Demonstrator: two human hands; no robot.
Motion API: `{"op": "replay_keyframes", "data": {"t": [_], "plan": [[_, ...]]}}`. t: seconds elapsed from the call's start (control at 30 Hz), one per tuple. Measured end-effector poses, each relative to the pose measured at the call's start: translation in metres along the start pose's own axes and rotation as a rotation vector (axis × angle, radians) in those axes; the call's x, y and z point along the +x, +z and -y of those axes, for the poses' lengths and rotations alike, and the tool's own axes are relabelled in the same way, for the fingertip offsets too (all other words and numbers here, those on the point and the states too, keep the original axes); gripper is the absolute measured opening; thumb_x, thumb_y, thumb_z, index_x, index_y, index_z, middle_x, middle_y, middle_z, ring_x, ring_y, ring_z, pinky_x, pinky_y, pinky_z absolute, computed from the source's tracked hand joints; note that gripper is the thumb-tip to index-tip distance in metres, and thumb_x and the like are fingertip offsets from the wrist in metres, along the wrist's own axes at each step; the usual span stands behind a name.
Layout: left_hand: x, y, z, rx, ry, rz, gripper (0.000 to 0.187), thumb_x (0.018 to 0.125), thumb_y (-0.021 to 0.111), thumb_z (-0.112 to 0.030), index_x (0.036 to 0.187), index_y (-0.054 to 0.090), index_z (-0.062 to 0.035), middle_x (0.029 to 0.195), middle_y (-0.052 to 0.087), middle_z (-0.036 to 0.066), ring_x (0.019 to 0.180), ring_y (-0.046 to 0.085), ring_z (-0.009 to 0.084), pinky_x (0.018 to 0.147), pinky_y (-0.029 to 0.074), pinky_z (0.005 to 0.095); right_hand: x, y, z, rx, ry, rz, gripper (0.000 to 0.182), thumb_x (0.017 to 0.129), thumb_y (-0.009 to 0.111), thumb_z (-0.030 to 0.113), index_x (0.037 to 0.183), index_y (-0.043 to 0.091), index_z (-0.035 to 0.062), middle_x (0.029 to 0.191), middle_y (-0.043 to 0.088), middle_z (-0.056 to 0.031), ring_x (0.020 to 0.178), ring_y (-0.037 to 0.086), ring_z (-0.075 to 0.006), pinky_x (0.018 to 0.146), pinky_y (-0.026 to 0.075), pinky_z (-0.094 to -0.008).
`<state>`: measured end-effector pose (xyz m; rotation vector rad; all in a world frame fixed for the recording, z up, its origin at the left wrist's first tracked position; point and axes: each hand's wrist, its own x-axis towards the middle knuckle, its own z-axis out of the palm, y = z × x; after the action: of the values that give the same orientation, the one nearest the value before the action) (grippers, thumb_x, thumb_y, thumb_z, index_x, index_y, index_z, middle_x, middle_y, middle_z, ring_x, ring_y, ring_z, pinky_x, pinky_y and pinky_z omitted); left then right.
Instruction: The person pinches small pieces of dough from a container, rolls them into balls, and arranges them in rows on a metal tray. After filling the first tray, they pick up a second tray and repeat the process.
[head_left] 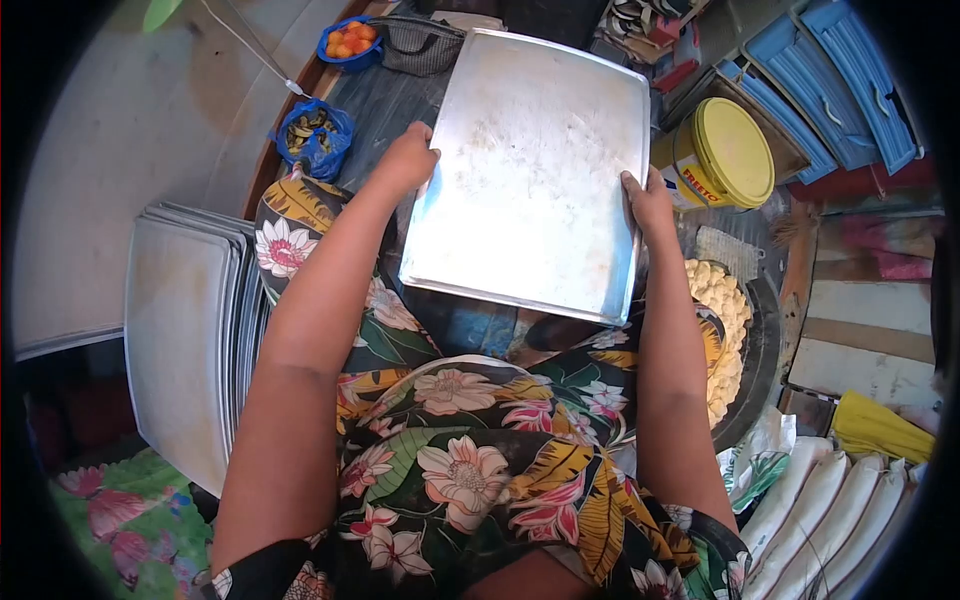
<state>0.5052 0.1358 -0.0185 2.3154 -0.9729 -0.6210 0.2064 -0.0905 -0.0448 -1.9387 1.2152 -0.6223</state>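
Note:
A large flat metal tray is held in front of me, over my crossed legs. My left hand grips its left edge, the thumb on the upper face. On the opposite edge, my right hand holds the tray in the same way, fingers partly hidden behind it. To my left stands a stack of similar metal trays, leaning on edge. A wide dark pan with many pale yellow dough pieces lies to my right, partly behind my right forearm.
Ahead on the left are a blue bowl of orange items, a blue bag with dark scraps and a woven bag. A yellow bucket and blue plastic panels stand at right. Long white packets lie at lower right.

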Motion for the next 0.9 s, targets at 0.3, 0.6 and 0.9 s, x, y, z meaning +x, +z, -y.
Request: {"op": "replay_keyframes", "data": {"t": [0.3,0.6,0.9], "plan": [[0.002,0.004,0.002,-0.01,0.075,-0.082,0.038,0.083,0.06,-0.014,0.116,0.051,0.0014,0.106,0.06,0.023,0.1,0.059,0.0342,0.085,0.044,0.0369,-0.002,0.001,-0.004,0.015,0.009,0.002,0.061,0.083,0.063,0.034,0.124,0.046,-0.0067,0.11,0.06,-0.0256,0.103,0.059,-0.0327,0.089,0.044,-0.0346],[0.0,0.005,-0.003,-0.004,0.043,-0.074,0.037,0.082,0.06,-0.015,0.114,0.048,-0.0003,0.106,0.06,0.024,0.1,0.058,0.0382,0.085,0.045,0.0417,0.005,0.0,-0.011,-0.098,-0.02,0.006,0.066,0.082,0.062,0.038,0.125,0.044,-0.0085,0.113,0.057,-0.0287,0.107,0.057,-0.0361,0.091,0.043,-0.0364],[0.0,0.003,-0.006,-0.048,0.034,-0.051,0.037,0.082,0.059,-0.014,0.113,0.047,0.001,0.103,0.06,0.026,0.099,0.058,0.0394,0.084,0.045,0.0425,0.005,-0.001,-0.009,-0.097,-0.01,0.007,0.064,0.081,0.063,0.037,0.125,0.045,-0.0068,0.112,0.059,-0.0267,0.107,0.058,-0.0349,0.091,0.043,-0.0358]]}}
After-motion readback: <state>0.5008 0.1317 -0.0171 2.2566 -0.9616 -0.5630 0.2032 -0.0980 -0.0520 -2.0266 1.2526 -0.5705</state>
